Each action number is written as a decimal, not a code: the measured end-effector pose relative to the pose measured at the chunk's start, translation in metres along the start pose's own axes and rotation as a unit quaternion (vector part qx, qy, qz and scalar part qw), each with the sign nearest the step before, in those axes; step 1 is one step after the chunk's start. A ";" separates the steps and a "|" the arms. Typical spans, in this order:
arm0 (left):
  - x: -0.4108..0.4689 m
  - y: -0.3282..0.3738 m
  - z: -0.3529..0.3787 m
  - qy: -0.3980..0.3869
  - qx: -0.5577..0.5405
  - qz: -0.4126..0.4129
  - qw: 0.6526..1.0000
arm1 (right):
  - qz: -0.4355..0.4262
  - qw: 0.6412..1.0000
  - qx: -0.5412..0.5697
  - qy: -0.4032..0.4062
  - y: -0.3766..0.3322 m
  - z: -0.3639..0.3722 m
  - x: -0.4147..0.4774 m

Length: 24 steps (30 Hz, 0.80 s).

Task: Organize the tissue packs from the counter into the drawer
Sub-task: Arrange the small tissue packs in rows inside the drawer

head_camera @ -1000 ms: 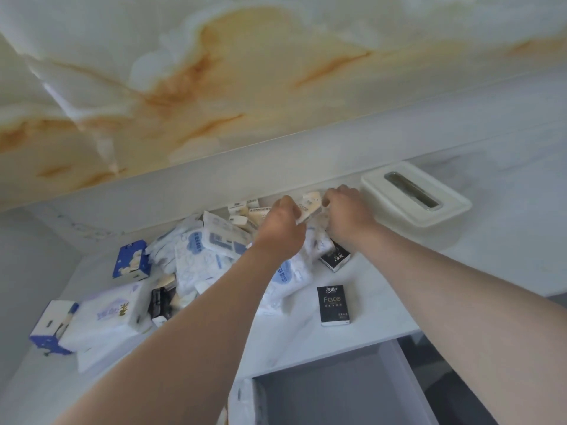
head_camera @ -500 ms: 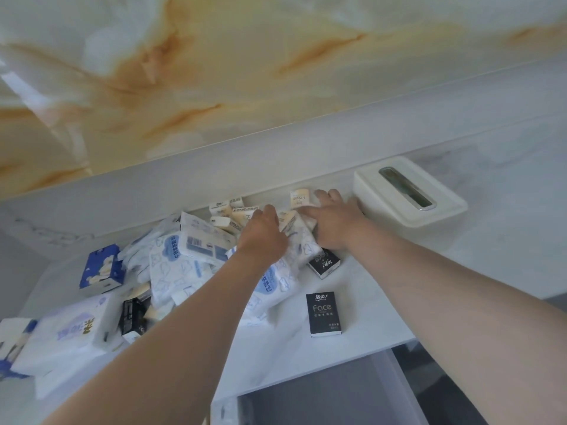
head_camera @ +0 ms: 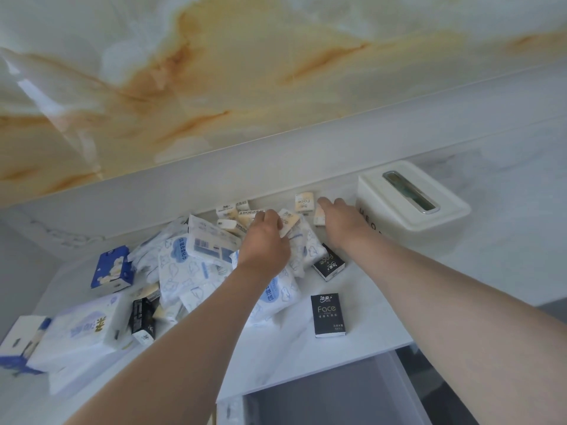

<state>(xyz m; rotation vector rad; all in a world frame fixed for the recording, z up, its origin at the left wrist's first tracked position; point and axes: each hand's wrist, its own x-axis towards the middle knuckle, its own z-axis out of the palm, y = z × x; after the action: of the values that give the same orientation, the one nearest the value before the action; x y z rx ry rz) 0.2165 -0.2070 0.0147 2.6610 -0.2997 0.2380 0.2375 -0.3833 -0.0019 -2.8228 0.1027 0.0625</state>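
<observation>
Our left hand (head_camera: 265, 243) clutches a cream pack (head_camera: 289, 223). Our right hand (head_camera: 340, 223) covers a second pack (head_camera: 319, 217), grip unclear. The black pack (head_camera: 328, 314) reads "Face", the box (head_camera: 411, 210) "MEO".

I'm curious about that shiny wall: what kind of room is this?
Probably a home kitchen or bathroom: a marble-look counter under a glossy stone wall, a white tissue box, and an open drawer below.

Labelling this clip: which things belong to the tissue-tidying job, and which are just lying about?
Job: left hand gripping a cream mini pack; right hand; black Face pack; blue-printed soft packs; blue box; open drawer.
Lying about: white tissue dispenser, beside the right hand.
</observation>
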 end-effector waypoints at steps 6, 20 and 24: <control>-0.006 0.002 -0.017 0.081 -0.021 0.050 0.995 | -0.045 0.997 -0.017 0.060 -0.009 -0.012 -0.011; -0.180 -0.072 -0.112 0.111 0.037 0.114 0.987 | -0.142 0.965 0.219 0.013 -0.106 -0.030 -0.142; -0.262 -0.116 -0.127 0.006 0.033 0.080 0.996 | -0.179 0.949 0.246 -0.079 -0.146 0.005 -0.203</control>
<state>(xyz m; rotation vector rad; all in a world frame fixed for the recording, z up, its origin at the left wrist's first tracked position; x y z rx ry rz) -0.0217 -0.0035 0.0229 2.7013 -0.5109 0.3199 0.0468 -0.2301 0.0496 -2.2851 -0.3793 0.1557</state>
